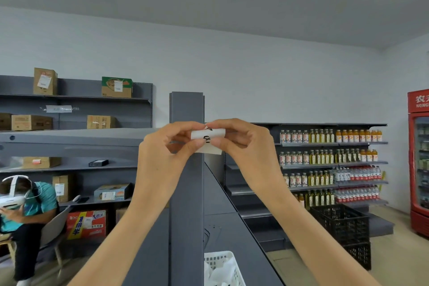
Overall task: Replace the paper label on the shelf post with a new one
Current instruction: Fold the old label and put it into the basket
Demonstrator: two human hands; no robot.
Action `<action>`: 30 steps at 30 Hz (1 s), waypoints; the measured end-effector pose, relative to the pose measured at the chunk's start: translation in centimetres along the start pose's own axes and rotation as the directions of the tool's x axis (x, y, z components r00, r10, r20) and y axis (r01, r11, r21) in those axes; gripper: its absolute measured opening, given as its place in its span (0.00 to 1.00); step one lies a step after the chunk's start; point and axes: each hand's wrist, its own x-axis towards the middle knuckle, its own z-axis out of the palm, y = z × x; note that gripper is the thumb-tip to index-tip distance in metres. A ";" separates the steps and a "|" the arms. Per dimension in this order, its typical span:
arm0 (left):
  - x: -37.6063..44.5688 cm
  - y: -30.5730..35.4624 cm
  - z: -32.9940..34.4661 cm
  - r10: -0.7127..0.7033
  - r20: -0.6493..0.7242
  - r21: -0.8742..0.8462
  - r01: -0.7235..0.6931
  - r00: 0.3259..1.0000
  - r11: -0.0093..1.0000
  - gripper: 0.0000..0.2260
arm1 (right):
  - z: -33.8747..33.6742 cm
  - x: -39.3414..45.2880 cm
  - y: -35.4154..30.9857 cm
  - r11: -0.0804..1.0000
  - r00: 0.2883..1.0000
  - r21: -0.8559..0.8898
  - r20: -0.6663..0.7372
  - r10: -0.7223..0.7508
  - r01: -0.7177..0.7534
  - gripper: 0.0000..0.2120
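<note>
A tall grey shelf post rises in the middle of the view. A small white paper label with black handwriting is held in front of the post near its upper part, its top edge curled over. My left hand pinches the label's left side between thumb and fingers. My right hand pinches its right side and top edge. Whether the label touches the post is unclear, because my fingers hide its back.
A white basket holding white papers sits low beside the post. Grey shelves with cardboard boxes stand left, where a person sits. Bottle shelves, a black crate and a red fridge are at the right.
</note>
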 end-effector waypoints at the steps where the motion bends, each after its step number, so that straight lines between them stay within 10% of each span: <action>1: 0.0 0.1 0.1 0.022 -0.014 0.040 -0.021 1.000 0.999 0.10 | 0.1 0.0 -0.1 0.999 1.000 -0.041 -0.010 -0.017 0.017 0.10; 15: 0.1 -0.1 -1.3 -0.007 0.193 0.111 -0.015 0.981 0.994 0.04 | -0.1 0.2 0.0 0.983 0.999 -0.185 0.045 -0.006 0.014 0.06; 22: -0.6 0.6 -0.8 -0.181 0.513 -0.450 0.443 0.839 0.775 0.08 | -1.2 -0.8 -0.1 0.992 0.962 0.117 0.273 0.013 -0.047 0.02; 30: -2.6 1.2 5.7 -0.303 0.649 -0.455 0.675 0.698 0.580 0.10 | -5.0 -2.6 1.0 0.999 0.979 0.026 0.204 -0.032 0.028 0.10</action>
